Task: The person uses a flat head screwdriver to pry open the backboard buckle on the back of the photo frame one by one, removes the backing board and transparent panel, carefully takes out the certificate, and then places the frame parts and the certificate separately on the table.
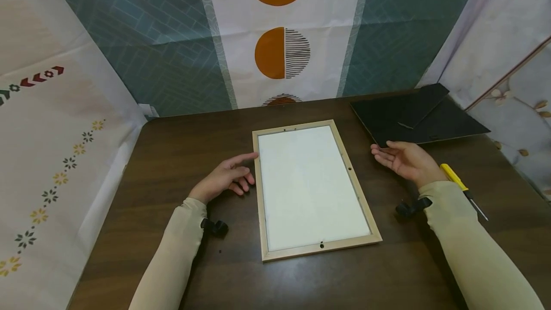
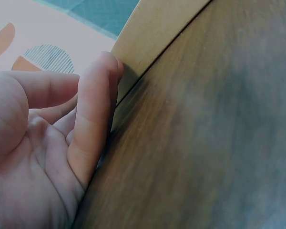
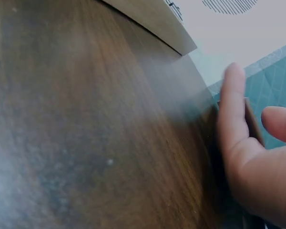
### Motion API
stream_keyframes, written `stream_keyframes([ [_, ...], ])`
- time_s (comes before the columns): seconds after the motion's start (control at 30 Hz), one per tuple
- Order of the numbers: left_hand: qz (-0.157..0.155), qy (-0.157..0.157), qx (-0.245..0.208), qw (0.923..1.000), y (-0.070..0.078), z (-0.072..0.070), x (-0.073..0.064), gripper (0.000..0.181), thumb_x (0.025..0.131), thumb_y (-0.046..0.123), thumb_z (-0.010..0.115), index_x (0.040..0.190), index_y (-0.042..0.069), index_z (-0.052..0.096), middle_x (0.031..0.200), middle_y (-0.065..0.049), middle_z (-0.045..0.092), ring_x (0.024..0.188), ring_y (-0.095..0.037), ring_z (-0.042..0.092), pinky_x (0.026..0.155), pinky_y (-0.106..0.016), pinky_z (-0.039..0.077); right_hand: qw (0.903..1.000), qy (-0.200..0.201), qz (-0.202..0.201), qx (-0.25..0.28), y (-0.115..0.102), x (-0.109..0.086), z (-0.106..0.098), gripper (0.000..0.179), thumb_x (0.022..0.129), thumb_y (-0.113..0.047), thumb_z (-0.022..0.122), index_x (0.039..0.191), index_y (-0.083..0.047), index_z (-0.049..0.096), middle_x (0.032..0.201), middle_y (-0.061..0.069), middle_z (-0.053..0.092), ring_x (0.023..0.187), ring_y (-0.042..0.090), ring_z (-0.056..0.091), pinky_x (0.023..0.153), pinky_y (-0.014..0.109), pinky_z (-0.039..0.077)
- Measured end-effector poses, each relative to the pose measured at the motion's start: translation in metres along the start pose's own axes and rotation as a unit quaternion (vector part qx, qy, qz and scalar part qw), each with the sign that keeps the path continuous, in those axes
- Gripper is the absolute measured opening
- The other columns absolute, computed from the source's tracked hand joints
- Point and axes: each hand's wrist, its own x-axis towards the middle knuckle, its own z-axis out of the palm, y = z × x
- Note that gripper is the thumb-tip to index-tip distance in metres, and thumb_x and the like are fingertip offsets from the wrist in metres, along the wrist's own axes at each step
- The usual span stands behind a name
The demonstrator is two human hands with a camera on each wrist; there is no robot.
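Note:
A light wooden picture frame (image 1: 373,226) lies on the dark table, with a white sheet (image 1: 312,188) filling its inside. My left hand (image 1: 225,176) is at the frame's left side; its extended index finger touches the outer edge, and the other fingers are loosely bent. In the left wrist view, a fingertip rests against the wooden side (image 2: 155,40). To the right, a black backing board (image 1: 396,114) with a stand flap (image 1: 424,104) lies at the back. My right hand (image 1: 406,160) is palm up by the board's near left corner, fingers extended; contact is unclear.
A yellow-handled screwdriver (image 1: 454,176) lies beside my right wrist. The brown table (image 1: 163,166) meets a patterned cloth (image 1: 172,61) at the back, with more cloth hanging on the left and right. Small dark holes and tabs dot the frame's border.

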Motion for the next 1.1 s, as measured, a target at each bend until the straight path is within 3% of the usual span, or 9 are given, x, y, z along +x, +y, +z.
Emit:
stream_keyframes([
  [0.1, 0.000, 0.000, -0.001, 1.0000, 0.000, 0.000, 0.001, 0.049, 0.108, 0.014, 0.048, 0.155, 0.025, 0.042, 0.101, -0.024, 0.065, 0.073, -0.025, 0.064, 0.065, -0.038, 0.058, 0.9973, 0.025, 0.008, -0.068, 0.000, -0.001, 0.004, 0.010, 0.109, -0.014, 0.044, 0.119, -0.013, 0.042, 0.102, 0.019, 0.069, 0.096, 0.031, 0.070, 0.094, 0.043, 0.053],
  [0.3, 0.004, 0.000, 0.004, 1.0000, 0.001, 0.001, 0.000, 0.048, 0.108, 0.015, 0.048, 0.155, 0.026, 0.043, 0.102, -0.025, 0.064, 0.074, -0.026, 0.064, 0.065, -0.039, 0.058, 0.9770, 0.033, -0.001, -0.211, 0.003, -0.014, 0.007, 0.024, 0.110, -0.020, 0.036, 0.132, -0.017, 0.025, 0.098, 0.012, 0.070, 0.091, 0.027, 0.071, 0.088, 0.041, 0.056],
  [0.4, 0.004, 0.000, 0.004, 1.0000, 0.001, 0.000, 0.001, 0.048, 0.108, 0.016, 0.048, 0.154, 0.027, 0.044, 0.102, -0.025, 0.064, 0.074, -0.026, 0.064, 0.065, -0.039, 0.059, 0.9767, 0.015, -0.008, -0.214, 0.002, -0.023, 0.003, 0.029, 0.110, -0.020, 0.035, 0.133, -0.017, 0.018, 0.099, 0.010, 0.070, 0.092, 0.026, 0.071, 0.086, 0.038, 0.057],
  [0.53, 0.002, 0.002, 0.007, 1.0000, 0.000, 0.000, 0.001, 0.048, 0.108, 0.016, 0.048, 0.155, 0.026, 0.043, 0.102, -0.025, 0.064, 0.074, -0.026, 0.064, 0.066, -0.039, 0.059, 0.9726, -0.006, -0.021, -0.231, 0.001, -0.029, -0.001, 0.016, 0.111, -0.020, 0.034, 0.122, -0.013, 0.024, 0.099, 0.009, 0.071, 0.091, 0.024, 0.071, 0.082, 0.037, 0.057],
  [0.63, -0.004, 0.007, 0.006, 1.0000, -0.001, 0.000, 0.000, 0.048, 0.108, 0.015, 0.048, 0.154, 0.026, 0.043, 0.101, -0.025, 0.064, 0.073, -0.026, 0.064, 0.065, -0.039, 0.058, 0.9600, -0.007, -0.032, -0.278, 0.003, -0.029, -0.002, 0.012, 0.111, -0.020, 0.033, 0.117, -0.010, 0.031, 0.099, 0.006, 0.072, 0.090, 0.023, 0.071, 0.082, 0.036, 0.058],
  [0.77, -0.005, 0.007, 0.003, 1.0000, -0.003, 0.000, 0.000, 0.048, 0.108, 0.015, 0.048, 0.155, 0.026, 0.043, 0.101, -0.025, 0.064, 0.073, -0.026, 0.064, 0.066, -0.039, 0.058, 0.9448, 0.014, -0.047, -0.324, 0.006, -0.027, -0.002, 0.016, 0.110, -0.020, 0.032, 0.122, -0.010, 0.034, 0.097, 0.002, 0.072, 0.090, 0.020, 0.071, 0.082, 0.036, 0.057],
  [0.83, -0.003, 0.006, 0.002, 1.0000, -0.004, 0.000, 0.001, 0.048, 0.108, 0.015, 0.048, 0.155, 0.026, 0.043, 0.101, -0.025, 0.065, 0.073, -0.026, 0.064, 0.066, -0.039, 0.058, 0.9478, 0.026, -0.050, -0.314, 0.005, -0.026, -0.004, 0.016, 0.110, -0.019, 0.031, 0.124, -0.011, 0.032, 0.096, 0.002, 0.072, 0.089, 0.020, 0.071, 0.081, 0.036, 0.058],
  [1.0, 0.000, 0.006, 0.004, 1.0000, -0.003, -0.001, 0.002, 0.048, 0.108, 0.015, 0.048, 0.154, 0.025, 0.044, 0.101, -0.025, 0.065, 0.073, -0.025, 0.064, 0.066, -0.039, 0.059, 0.9721, 0.045, -0.047, -0.225, -0.007, -0.024, -0.009, 0.012, 0.109, -0.016, 0.033, 0.119, -0.011, 0.031, 0.094, 0.006, 0.071, 0.086, 0.023, 0.072, 0.080, 0.037, 0.058],
  [1.1, -0.001, 0.007, 0.008, 0.9999, -0.003, -0.001, 0.002, 0.048, 0.108, 0.015, 0.048, 0.154, 0.025, 0.044, 0.101, -0.024, 0.065, 0.074, -0.025, 0.064, 0.066, -0.039, 0.059, 0.9794, 0.054, -0.044, -0.189, -0.014, -0.021, -0.012, 0.013, 0.109, -0.015, 0.032, 0.121, -0.012, 0.030, 0.093, 0.008, 0.071, 0.086, 0.025, 0.072, 0.081, 0.039, 0.058],
])
